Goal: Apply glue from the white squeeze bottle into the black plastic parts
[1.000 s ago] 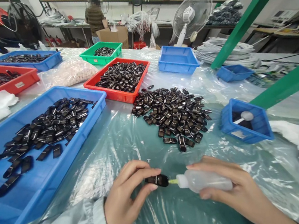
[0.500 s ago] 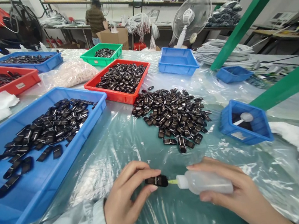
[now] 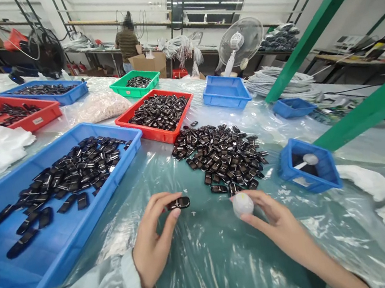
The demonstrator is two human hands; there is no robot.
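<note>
My left hand (image 3: 156, 235) pinches a small glossy black plastic casing (image 3: 180, 203) between thumb and fingers, just above the table. In my right hand (image 3: 268, 210) is a whitish squeeze bottle (image 3: 243, 204), gripped between thumb and fingers and seen end-on as a round shape with a faint yellow spot. Bottle and casing are apart. Beyond my hands lies a heap of black casings (image 3: 221, 154) on the plastic-covered table. More black pieces (image 3: 69, 173) lie inside the large blue tray (image 3: 118, 180) at my left.
A red tray (image 3: 147, 132) full of black pieces stands behind the heap. At right are a small blue bin (image 3: 288, 172) holding a white scoop (image 3: 310, 159), green posts (image 3: 358, 110) and crumpled tissue (image 3: 370, 181). A fan (image 3: 237, 44) and a person (image 3: 127, 44) are farther back.
The bottle's yellow tip has left the casing. My right hand has turned the bottle from lying sideways to end-on. My left hand has moved the casing left and away from me.
</note>
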